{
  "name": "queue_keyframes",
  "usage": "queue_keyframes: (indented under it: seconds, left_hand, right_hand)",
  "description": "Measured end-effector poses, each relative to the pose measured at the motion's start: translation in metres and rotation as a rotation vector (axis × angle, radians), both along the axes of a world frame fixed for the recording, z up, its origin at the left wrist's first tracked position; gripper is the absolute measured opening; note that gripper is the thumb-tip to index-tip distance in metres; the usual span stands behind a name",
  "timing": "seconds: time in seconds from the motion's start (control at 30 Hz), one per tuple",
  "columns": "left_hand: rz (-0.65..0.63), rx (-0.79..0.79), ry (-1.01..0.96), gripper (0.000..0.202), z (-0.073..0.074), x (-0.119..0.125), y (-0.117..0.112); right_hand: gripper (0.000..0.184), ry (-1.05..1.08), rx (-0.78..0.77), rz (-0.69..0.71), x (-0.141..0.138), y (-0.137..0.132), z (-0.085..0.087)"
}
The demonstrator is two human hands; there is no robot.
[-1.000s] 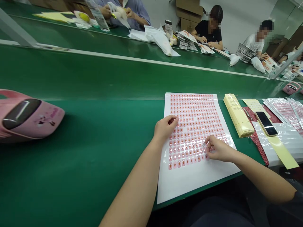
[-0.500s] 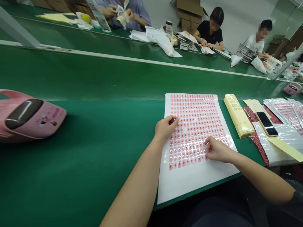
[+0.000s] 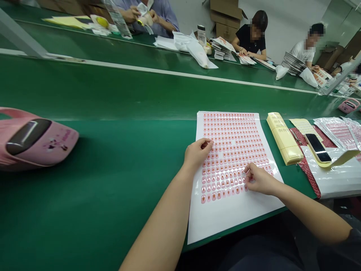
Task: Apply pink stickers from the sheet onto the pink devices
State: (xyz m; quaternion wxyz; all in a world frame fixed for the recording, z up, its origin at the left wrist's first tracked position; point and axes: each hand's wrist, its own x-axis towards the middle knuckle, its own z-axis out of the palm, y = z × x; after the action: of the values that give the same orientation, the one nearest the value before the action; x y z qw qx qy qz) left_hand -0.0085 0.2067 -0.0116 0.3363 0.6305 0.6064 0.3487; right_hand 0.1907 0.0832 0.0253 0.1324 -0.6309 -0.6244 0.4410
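Observation:
A white sheet [image 3: 225, 214] covered with rows of small pink press-on nails [image 3: 234, 135] lies on the green table [image 3: 113, 169] in front of me. My left hand [image 3: 196, 152] rests curled on the sheet's left edge, fingertips pinched together. My right hand [image 3: 259, 178] sits on the lower rows with thumb and forefinger pinched around one small nail; what exactly is between them is too small to see clearly.
A pink case [image 3: 34, 139] lies at the left. Right of the sheet are a yellow stack [image 3: 284, 139], a phone [image 3: 317, 147], a curling yellow strip [image 3: 341, 158] and packaged nail sheets [image 3: 338, 131]. Other people work at the far belt [image 3: 169, 49].
Both hands have stayed almost still on the sheet. The yellow strip at the right has curled up off the white packet.

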Motion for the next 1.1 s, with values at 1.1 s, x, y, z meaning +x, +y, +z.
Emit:
queue_keyframes:
  seconds: [1.1]
  left_hand:
    - [-0.004, 0.016, -0.005, 0.022, -0.0007, -0.0010, -0.0004]
  right_hand:
    - [0.039, -0.122, 0.104, 0.034, 0.0010, -0.0095, 0.0056]
